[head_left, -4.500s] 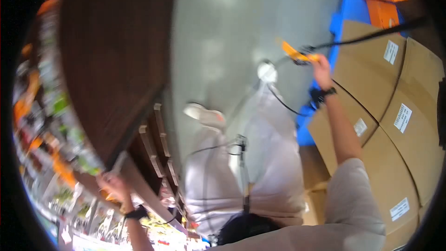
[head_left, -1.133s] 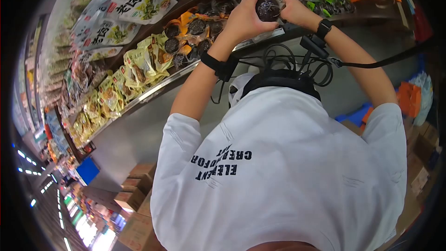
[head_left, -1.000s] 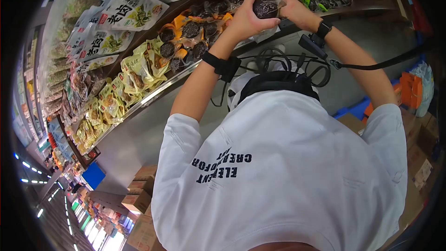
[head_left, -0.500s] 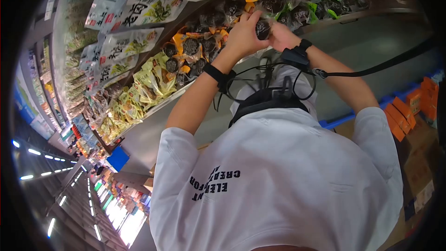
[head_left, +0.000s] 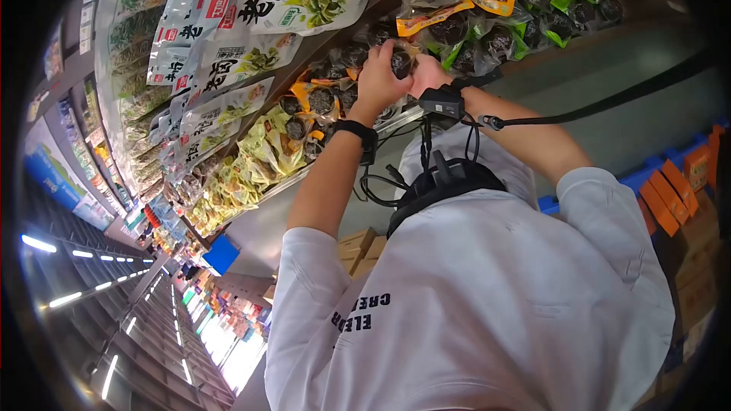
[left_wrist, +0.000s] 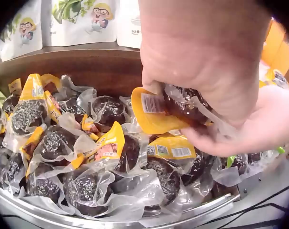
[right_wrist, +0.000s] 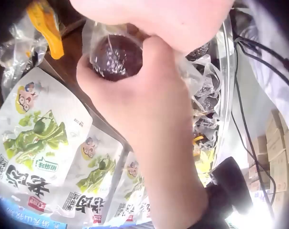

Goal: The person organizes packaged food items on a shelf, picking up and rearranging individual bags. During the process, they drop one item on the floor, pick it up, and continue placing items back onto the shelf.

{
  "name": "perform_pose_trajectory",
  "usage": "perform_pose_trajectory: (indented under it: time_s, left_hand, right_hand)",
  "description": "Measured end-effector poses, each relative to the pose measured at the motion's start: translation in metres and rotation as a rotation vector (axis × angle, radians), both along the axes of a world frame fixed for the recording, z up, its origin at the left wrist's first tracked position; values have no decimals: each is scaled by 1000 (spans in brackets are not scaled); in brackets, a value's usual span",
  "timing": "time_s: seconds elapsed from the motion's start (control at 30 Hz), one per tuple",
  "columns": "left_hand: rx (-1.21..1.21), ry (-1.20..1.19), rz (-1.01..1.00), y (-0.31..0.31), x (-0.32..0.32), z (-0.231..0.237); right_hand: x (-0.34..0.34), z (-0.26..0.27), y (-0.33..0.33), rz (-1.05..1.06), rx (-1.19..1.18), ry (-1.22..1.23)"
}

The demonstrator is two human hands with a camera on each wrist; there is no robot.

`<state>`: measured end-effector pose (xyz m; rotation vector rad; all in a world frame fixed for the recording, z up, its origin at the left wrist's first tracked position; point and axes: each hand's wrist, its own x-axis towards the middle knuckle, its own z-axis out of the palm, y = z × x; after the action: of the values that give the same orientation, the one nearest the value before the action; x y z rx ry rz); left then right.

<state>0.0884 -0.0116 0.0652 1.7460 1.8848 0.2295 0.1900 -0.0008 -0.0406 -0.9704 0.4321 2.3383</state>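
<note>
Both hands are together over the shelf's front edge, on a vacuum-packed dark round food pack (head_left: 400, 65) with a yellow label. My left hand (head_left: 378, 80) grips it, thumb and fingers curled round its sides; the right wrist view shows the dark glossy face of the pack (right_wrist: 117, 57) between them. From the other side my right hand (head_left: 429, 74) meets it; in the left wrist view the right hand's fingers (left_wrist: 199, 140) lie under the pack by its yellow label (left_wrist: 151, 112). Part of the pack is hidden by the left hand.
Several similar dark packs (left_wrist: 87, 188) with yellow tags fill the shelf below, behind a metal rim (left_wrist: 202, 210). White pouches (head_left: 304, 0) stand behind. Yellow pouches (head_left: 255, 164) lie to the left, green-tagged packs (head_left: 499, 42) to the right. Black cables (head_left: 373, 186) hang near the waist.
Earlier the hands were apart, the right holding something orange above the floor. Now both are on the dark pack, which has shifted down and left in the head view over the last second.
</note>
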Motion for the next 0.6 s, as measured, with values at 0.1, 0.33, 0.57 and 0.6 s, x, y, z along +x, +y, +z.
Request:
perform_pose_trajectory:
  time_s: [0.1,0.33,0.57,0.6]
  left_hand:
    - [48,55,-87,11,-1,-12]
    - [111,71,-140,47,-8,-46]
    - [267,-22,-231,63,-26,-79]
    - [308,-55,-240,66,-27,-82]
  right_hand:
    - [-9,-46,-1,99,500,-254]
    - [2,9,34,-271,58,-109]
    - [5,12,34,-136,61,-168]
    - [3,6,33,-128,80,-171]
